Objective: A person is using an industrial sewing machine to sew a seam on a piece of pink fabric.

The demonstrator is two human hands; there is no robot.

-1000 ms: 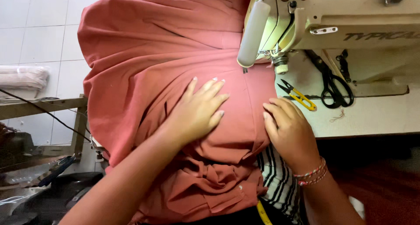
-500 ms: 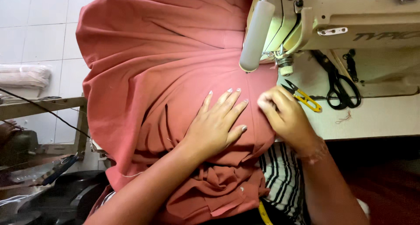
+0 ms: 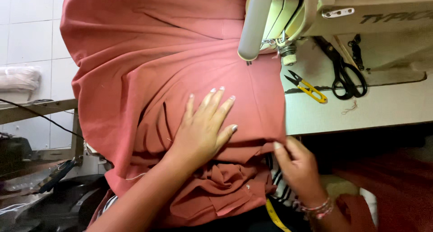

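Two bare hands, left hand [image 3: 203, 130] flat, grip wide on soft creased terracotta fabric [image 3: 158, 65], right hand [image 3: 298, 166] grip pinching its edge

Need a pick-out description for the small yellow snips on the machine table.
Start at the cream sewing machine at top right and drop to the pale table under it. Right of the rust-red fabric lie the thread snips, blades open. Their yellow handles and small size set them apart from the larger black scissors beside them.

light: even, soft daylight falling | shadow: darkening below right hand [image 3: 300, 169] fingers | focus: staying sharp, no glare
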